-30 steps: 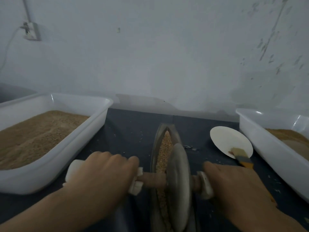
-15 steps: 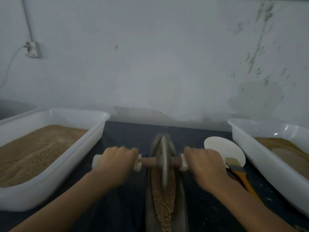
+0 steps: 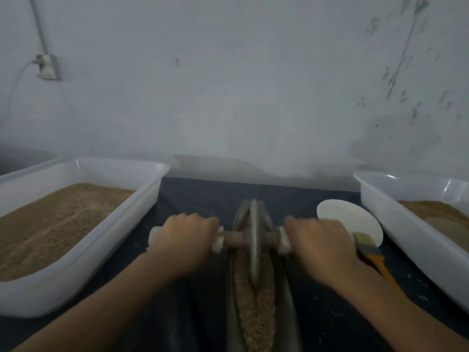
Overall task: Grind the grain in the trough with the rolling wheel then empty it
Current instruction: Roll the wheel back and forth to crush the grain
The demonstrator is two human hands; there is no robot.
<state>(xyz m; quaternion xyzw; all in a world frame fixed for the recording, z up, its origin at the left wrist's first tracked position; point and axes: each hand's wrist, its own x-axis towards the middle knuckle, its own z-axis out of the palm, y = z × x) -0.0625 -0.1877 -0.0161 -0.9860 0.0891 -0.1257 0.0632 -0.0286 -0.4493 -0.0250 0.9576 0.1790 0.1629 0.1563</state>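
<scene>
Head view, the only one: the left hand (image 3: 186, 238) is wrapping its fingers round the left end of the axle, and the right hand (image 3: 321, 243) is gripping the right end the same way; between them the rolling wheel (image 3: 253, 240) is standing upright in the trough (image 3: 289, 295), towards its far end, with the grain (image 3: 256, 313) lying heaped along the near stretch on the dark counter (image 3: 198, 199). The picture is blurring at the hands, so they are plainly working hard; to my eye the risk is the wheel climbing over the narrow far tip and spilling grain, if the push is running too long. An uneven press on one handle could be tilting the wheel and throwing kernels over the rim. The right hand is passing just beside the brush (image 3: 368, 250) and the white dish (image 3: 350, 219); a wide swing could be knocking them. A white tub (image 3: 142, 207) of brown meal is sitting at the left, another tub (image 3: 396, 212) at the right.
</scene>
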